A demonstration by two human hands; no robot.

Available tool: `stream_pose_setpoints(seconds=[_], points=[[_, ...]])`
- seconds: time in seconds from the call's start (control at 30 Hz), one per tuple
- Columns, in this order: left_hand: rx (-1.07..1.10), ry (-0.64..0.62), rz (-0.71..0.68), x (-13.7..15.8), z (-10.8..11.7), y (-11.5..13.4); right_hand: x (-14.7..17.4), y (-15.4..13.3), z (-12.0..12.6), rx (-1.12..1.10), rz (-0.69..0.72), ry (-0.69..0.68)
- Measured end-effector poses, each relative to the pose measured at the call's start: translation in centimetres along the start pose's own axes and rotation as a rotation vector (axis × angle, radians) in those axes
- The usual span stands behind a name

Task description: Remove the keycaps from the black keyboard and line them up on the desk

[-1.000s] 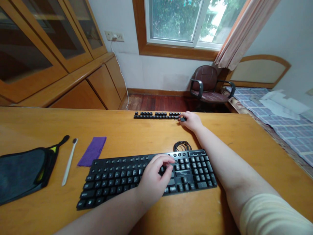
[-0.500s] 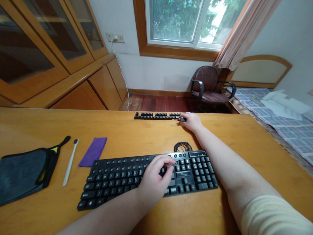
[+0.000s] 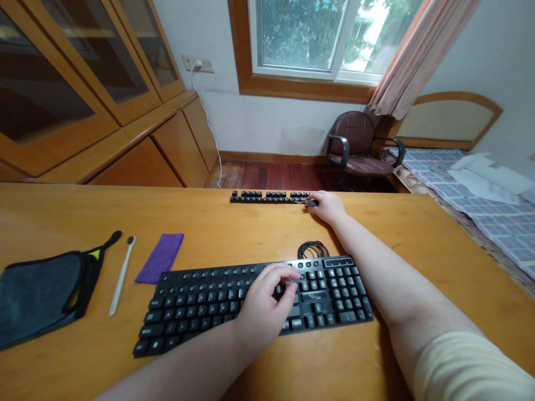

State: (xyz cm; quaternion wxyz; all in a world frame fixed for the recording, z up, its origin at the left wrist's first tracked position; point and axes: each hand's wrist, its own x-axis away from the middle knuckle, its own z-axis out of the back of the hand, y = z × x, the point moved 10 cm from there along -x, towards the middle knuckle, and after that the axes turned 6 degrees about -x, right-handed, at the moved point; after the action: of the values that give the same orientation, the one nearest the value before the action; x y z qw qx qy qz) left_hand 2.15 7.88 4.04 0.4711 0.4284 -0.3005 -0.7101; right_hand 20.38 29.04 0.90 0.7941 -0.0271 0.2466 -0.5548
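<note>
Well left of the left fingers, a dark grey mesh pouch with yellow trim (image 3: 39, 289), a slim white toothbrush (image 3: 121, 278) and a purple cloth (image 3: 161, 259) lie on the wooden tabletop (image 3: 234, 239). The black plastic keyboard (image 3: 200, 306) lies under the left hand (image 3: 265, 301), whose curled thumb and forefinger stand slightly apart. Beyond it, black keycaps (image 3: 270, 200) are lined up, perhaps to preserve order; a coiled black cable (image 3: 313, 243) sits nearer. The right hand (image 3: 328, 207) pinches a small dark wire-ended tool (image 3: 312, 203) beside the keycaps. The keyboard's emblem and key legends are too small to read.

Soft daylight from the window (image 3: 298, 36)
</note>
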Motion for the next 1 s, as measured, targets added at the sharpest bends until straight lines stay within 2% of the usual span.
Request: stream_pose_setpoints(seconds=[0.73,1.0], points=[[0.019,0.004,-0.002,0.0,0.0,0.0,0.1,0.1,0.0,-0.039,0.006,0.018],[0.007,-0.007,-0.010,-0.1,0.0,0.2,0.2,2.6,1.7,-0.290,-0.074,0.207]])
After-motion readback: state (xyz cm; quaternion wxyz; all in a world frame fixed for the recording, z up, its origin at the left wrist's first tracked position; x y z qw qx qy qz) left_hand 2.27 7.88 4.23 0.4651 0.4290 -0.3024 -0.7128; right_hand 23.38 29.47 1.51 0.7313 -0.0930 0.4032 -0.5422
